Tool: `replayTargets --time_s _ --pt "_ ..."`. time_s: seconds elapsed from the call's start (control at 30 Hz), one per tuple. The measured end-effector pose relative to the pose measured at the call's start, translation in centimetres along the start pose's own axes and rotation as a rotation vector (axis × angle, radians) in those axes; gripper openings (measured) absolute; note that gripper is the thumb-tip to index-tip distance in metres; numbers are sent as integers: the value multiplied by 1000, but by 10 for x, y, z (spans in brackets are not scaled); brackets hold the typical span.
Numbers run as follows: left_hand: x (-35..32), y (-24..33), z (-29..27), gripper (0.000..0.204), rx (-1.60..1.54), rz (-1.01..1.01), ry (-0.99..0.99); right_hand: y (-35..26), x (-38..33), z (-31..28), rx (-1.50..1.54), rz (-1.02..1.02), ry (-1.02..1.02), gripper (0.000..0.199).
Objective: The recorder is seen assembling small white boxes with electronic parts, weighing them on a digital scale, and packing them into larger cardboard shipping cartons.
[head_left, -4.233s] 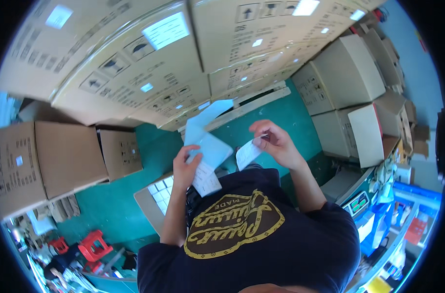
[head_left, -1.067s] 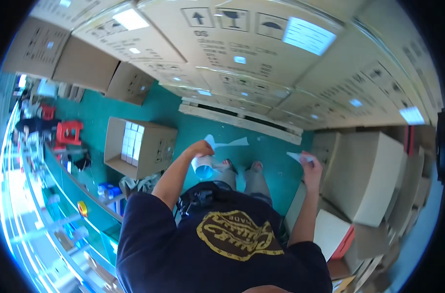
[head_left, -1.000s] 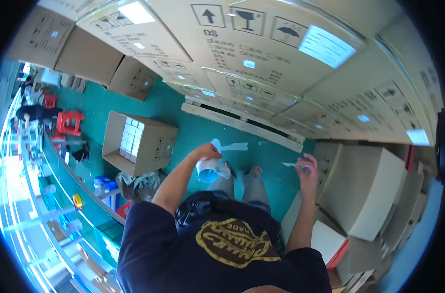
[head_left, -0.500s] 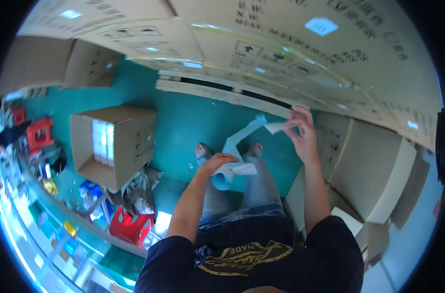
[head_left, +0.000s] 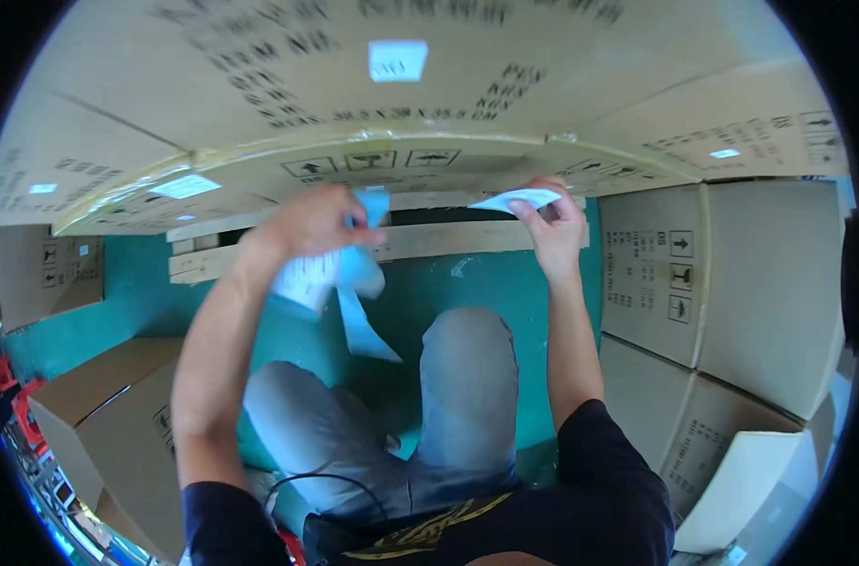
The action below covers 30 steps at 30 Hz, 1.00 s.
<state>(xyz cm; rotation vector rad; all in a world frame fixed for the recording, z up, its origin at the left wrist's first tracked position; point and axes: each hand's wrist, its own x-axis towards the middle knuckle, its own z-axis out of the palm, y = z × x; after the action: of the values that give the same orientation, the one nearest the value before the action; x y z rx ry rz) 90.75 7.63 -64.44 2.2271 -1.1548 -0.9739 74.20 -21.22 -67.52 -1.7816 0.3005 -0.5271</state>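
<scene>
My left hand (head_left: 314, 224), smeared by motion, is closed round a roll of labels (head_left: 361, 274) with light blue backing. One strip of the backing (head_left: 365, 332) dangles below the roll, above my knees. Part of a printed white label (head_left: 308, 281) shows beside the roll. Between the thumb and fingers of my right hand (head_left: 554, 222) is a single white label (head_left: 522, 200), held close to the lower front of the stacked cartons (head_left: 476, 94). Whether it touches the cardboard I cannot tell. A white label (head_left: 397, 61) sits on the carton in front.
Under the stack lies a wooden pallet (head_left: 429, 241) on the green floor (head_left: 448, 283). More cartons (head_left: 646, 255) stand at the right, some with raised flaps (head_left: 736, 486). At the left is an open carton (head_left: 118, 415). Red stools (head_left: 25, 406) show at the far left.
I have gone down into a crouch facing the stack. Both hands have come nearer the cartons, the left carrying the roll and the right a label.
</scene>
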Motion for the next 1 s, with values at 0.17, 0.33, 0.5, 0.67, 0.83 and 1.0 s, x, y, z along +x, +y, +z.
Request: replayTargets --time_s 0.17,0.33,0.5,0.67,0.83,1.0 --pt "36 16 2 54 241 -69 167 57 19 26 32 -72 125 27" --pt "61 31 28 56 192 -111 425 52 34 38 23 -78 226 30" --pt "90 35 57 52 199 -48 531 57 37 43 12 -119 210 33" --pt "104 30 75 51 116 -47 670 57 37 43 -8 -141 217 34" --pt "105 26 77 53 75 -46 675 59 36 44 -12 -158 216 34" --pt "107 29 77 56 26 -78 667 58 38 44 -10 -148 224 33"
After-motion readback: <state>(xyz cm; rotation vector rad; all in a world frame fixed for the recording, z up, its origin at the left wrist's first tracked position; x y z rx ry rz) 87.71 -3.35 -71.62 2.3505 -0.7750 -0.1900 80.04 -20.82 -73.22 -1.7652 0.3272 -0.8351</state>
